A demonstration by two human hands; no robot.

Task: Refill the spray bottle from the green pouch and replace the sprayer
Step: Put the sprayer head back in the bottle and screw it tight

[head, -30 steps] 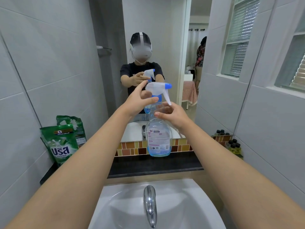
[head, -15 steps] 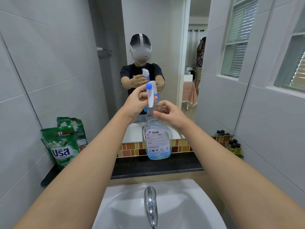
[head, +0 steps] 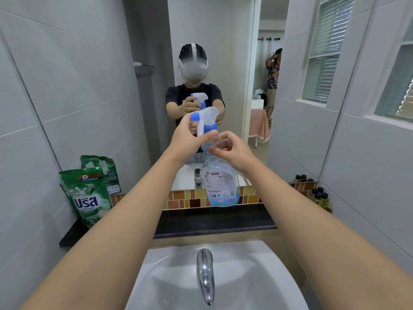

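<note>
A clear spray bottle [head: 222, 189] with a little blue liquid at its bottom is held up in front of the mirror, above the dark ledge. My right hand [head: 230, 151] grips its neck. A white sprayer [head: 206, 119] with a blue nozzle and blue collar sits on top of the bottle, its nozzle pointing left. My left hand [head: 190, 137] is closed around the sprayer at the collar. The green pouch [head: 87, 198] stands upright on the ledge at the far left, against the tiled wall.
A black ledge [head: 214, 220] runs below the mirror [head: 212, 52]. A white basin [head: 223, 278] with a chrome tap [head: 205, 278] lies below. Small dark-capped bottles [head: 319, 195] stand at the right end. A second person shows in the mirror's doorway.
The sprayer has turned on the bottle: its nozzle pointed right, then toward me, and now points left. My left hand turned with it while my right hand kept the neck.
</note>
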